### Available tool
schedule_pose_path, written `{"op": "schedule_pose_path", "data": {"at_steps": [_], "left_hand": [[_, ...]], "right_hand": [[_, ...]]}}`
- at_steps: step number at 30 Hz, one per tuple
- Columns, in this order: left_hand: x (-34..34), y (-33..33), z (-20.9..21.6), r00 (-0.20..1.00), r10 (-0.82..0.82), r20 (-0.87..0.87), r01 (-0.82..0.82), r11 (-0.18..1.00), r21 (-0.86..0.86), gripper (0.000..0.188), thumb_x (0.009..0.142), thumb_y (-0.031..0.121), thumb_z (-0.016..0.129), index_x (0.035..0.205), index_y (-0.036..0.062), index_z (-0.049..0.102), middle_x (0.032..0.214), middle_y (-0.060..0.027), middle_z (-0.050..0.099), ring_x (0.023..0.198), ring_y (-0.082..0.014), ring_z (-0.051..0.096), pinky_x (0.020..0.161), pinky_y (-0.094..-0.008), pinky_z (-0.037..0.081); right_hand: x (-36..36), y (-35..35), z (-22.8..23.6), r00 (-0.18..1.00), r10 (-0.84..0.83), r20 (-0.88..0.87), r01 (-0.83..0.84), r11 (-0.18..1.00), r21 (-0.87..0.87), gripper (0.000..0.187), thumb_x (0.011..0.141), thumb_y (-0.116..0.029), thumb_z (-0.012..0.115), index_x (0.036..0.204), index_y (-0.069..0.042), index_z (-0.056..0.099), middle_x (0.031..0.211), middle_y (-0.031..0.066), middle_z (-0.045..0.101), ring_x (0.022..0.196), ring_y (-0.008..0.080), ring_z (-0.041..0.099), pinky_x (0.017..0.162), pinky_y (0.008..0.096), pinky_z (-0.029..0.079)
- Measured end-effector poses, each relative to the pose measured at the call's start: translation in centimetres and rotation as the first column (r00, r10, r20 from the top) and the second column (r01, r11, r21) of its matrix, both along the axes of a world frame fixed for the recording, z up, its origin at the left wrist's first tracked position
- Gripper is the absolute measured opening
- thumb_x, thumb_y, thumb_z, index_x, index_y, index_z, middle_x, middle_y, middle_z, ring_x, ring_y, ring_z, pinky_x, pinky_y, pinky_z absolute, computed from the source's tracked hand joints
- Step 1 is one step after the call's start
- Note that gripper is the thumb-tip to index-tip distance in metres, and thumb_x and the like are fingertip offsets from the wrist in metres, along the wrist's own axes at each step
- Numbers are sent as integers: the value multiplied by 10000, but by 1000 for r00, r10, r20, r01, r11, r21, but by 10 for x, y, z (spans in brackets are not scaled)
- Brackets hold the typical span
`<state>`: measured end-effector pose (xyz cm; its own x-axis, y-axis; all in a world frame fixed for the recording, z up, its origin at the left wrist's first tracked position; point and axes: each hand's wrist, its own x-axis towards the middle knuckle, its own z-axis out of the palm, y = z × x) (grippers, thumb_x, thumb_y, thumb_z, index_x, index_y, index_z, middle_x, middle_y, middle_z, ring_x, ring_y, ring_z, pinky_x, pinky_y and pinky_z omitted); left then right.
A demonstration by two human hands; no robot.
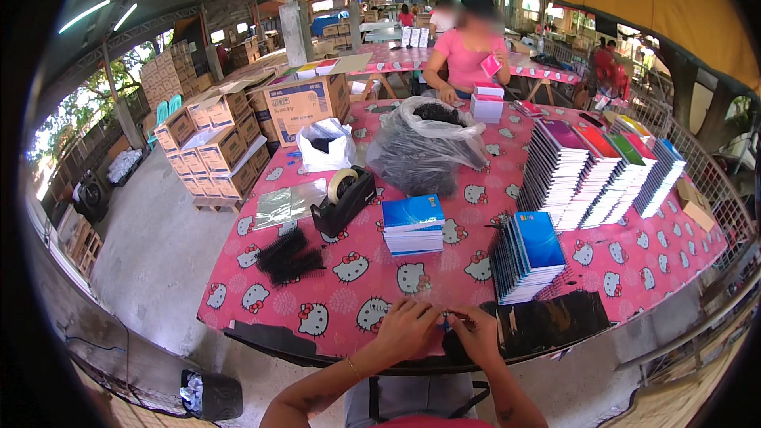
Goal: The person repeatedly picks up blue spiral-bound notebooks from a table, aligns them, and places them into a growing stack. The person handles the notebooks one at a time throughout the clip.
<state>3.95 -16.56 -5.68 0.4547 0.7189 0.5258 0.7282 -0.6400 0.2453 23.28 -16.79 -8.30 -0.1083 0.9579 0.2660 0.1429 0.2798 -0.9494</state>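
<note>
My left hand (406, 326) and my right hand (476, 334) meet at the near edge of the table with the pink cartoon-cat cloth (444, 269). Their fingertips pinch something small between them (446, 319); I cannot tell what it is. Black sheets (555, 321) lie just right of my right hand. A slanted stack of blue-covered notebooks (527, 254) stands behind them. A smaller flat stack of blue notebooks (413, 224) lies further back, in the middle.
Black binding combs (289, 257) and a tape dispenser (342, 200) sit left. Plastic bags of black parts (424, 143) are behind. Tall rows of coloured notebooks (598, 170) stand right. A person in pink (466, 51) works opposite. Cardboard boxes (218, 147) stack left; a bin (210, 395) stands on the floor.
</note>
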Motion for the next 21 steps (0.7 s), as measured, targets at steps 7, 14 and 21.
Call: {"op": "schedule_pose_path", "data": {"at_steps": [7, 14, 21], "left_hand": [[-2, -1, -3, 1000, -22, 12, 22, 998, 63, 302, 861, 146, 660, 1162, 115, 651, 1012, -64, 655, 927, -263, 647, 891, -426, 480], [-7, 0, -1, 1000, -25, -10, 26, 994, 107, 323, 807, 122, 705, 1127, 136, 669, 1010, -48, 654, 927, -242, 648, 849, -398, 485], [-10, 0, -4, 999, -43, 18, 41, 995, 92, 301, 816, 145, 708, 1114, 145, 667, 1010, -32, 653, 925, -233, 648, 840, -390, 482]], "right_hand": [[7, 1, 14, 992, 52, 115, -53, 999, 9, 248, 909, -31, 701, 1154, 5, 687, 1055, 107, 701, 926, 138, 681, 752, 258, 573], [25, 17, -11, 970, 224, -95, -238, 954, -180, 190, 935, -36, 677, 1105, 46, 698, 1073, 101, 710, 930, 127, 670, 849, 266, 571], [31, 31, -12, 926, 349, -144, -376, 888, -266, 172, 932, -33, 681, 1080, 52, 706, 1068, 109, 717, 922, 135, 679, 852, 268, 575]]}}
